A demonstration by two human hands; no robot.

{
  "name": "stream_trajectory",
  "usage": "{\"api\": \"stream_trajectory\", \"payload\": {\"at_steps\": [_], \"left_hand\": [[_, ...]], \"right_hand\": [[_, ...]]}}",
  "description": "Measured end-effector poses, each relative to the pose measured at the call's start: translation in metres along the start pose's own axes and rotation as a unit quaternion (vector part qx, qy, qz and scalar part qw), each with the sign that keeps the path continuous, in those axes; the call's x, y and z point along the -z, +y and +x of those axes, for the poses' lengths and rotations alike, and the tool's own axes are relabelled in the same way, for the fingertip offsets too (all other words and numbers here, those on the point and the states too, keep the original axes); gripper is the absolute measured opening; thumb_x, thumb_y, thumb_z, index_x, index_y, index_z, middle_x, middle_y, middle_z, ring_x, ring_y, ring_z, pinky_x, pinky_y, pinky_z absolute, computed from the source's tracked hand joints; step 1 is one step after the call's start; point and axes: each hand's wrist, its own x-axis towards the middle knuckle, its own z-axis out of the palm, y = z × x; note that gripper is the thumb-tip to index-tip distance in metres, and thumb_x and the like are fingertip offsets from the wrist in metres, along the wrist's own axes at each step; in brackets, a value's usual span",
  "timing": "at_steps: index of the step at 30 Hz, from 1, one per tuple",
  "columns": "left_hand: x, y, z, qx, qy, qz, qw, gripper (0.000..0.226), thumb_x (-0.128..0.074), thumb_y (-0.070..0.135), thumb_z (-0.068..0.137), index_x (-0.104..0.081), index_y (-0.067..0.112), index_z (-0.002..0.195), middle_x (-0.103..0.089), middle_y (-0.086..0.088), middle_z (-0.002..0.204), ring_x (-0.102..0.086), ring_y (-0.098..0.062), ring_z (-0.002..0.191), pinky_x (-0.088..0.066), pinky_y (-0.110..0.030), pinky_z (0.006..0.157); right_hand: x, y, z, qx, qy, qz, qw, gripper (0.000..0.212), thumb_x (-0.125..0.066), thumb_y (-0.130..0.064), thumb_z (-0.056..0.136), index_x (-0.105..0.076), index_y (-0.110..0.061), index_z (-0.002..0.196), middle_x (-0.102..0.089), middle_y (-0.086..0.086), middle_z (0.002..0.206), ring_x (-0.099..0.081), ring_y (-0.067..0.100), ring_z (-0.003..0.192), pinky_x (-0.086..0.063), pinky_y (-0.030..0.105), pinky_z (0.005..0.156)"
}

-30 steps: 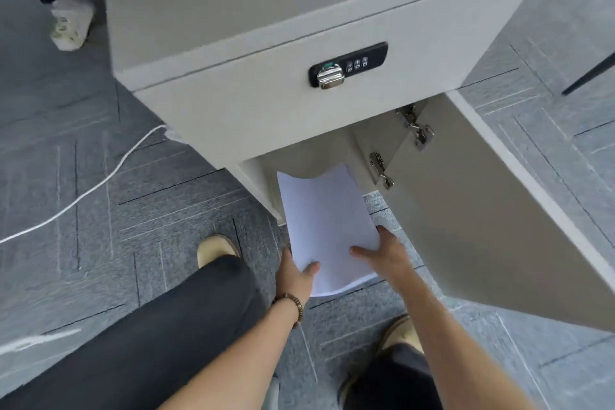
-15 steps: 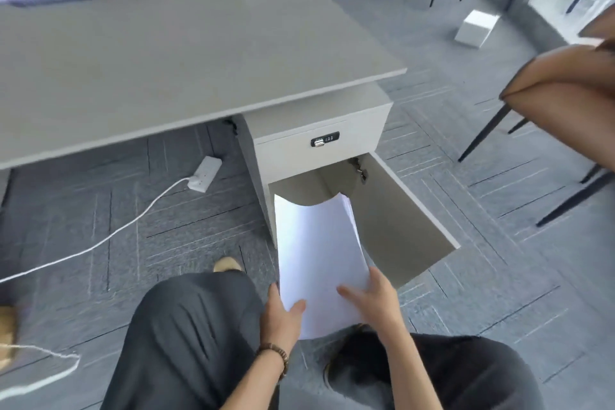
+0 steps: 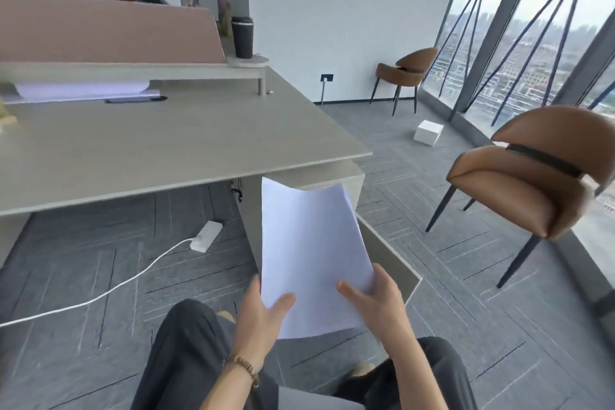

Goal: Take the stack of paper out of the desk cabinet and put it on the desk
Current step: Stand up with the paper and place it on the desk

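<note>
A white cable runs across the floor to a power strip under the surface. The left hand grips the paper at its lower left edge, thumb on top. The paper is held up in the air, below the surface's front edge and in front of the cabinet. The right hand clasps its lower right corner. The cabinet door stands open. A brown chair stands well apart at the right.
</note>
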Motion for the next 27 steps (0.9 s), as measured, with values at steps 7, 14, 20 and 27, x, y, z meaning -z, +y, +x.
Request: {"api": "stream_trajectory", "payload": {"at_steps": [7, 14, 20, 27], "left_hand": [[0.051, 0.059, -0.019, -0.090, 0.005, -0.082, 0.993, 0.041, -0.076, 0.016, 0.081, -0.060, 0.037, 0.113, -0.073, 0.021, 0.105, -0.068, 0.001, 0.099, -0.053, -0.029, 0.086], [0.081, 0.105, -0.006, -0.134, 0.034, -0.131, 0.982, 0.039, -0.076, 0.008, 0.082, -0.060, 0.034, 0.107, -0.073, 0.025, 0.099, -0.070, 0.004, 0.090, -0.052, -0.018, 0.072], [0.102, 0.124, 0.069, -0.140, 0.066, -0.117, 0.981, 0.046, -0.078, 0.010, 0.081, -0.060, 0.033, 0.116, -0.073, 0.020, 0.107, -0.069, 0.003, 0.097, -0.053, -0.020, 0.078], [0.123, 0.120, 0.190, -0.145, 0.112, -0.071, 0.981, 0.042, -0.078, 0.013, 0.080, -0.059, 0.028, 0.114, -0.072, 0.017, 0.107, -0.067, 0.006, 0.095, -0.051, -0.015, 0.074]], "right_hand": [[0.014, -0.065, -0.033, 0.074, -0.033, 0.143, 0.986, 0.021, -0.072, -0.032, 0.081, -0.069, -0.024, 0.100, -0.077, -0.001, 0.097, -0.073, 0.018, 0.089, -0.058, 0.038, 0.078], [0.012, -0.114, -0.010, 0.091, -0.122, 0.192, 0.970, 0.035, -0.064, -0.019, 0.069, -0.065, -0.026, 0.104, -0.074, 0.005, 0.102, -0.070, 0.023, 0.089, -0.055, 0.038, 0.073], [-0.015, -0.163, 0.072, 0.073, -0.202, 0.215, 0.953, 0.053, -0.071, -0.017, 0.067, -0.062, -0.023, 0.119, -0.077, 0.000, 0.106, -0.076, 0.020, 0.090, -0.058, 0.028, 0.063], [-0.092, -0.202, 0.191, 0.101, -0.204, 0.186, 0.956, 0.051, -0.073, -0.024, 0.067, -0.062, -0.031, 0.116, -0.077, -0.012, 0.103, -0.074, 0.009, 0.088, -0.053, 0.025, 0.068]]}}
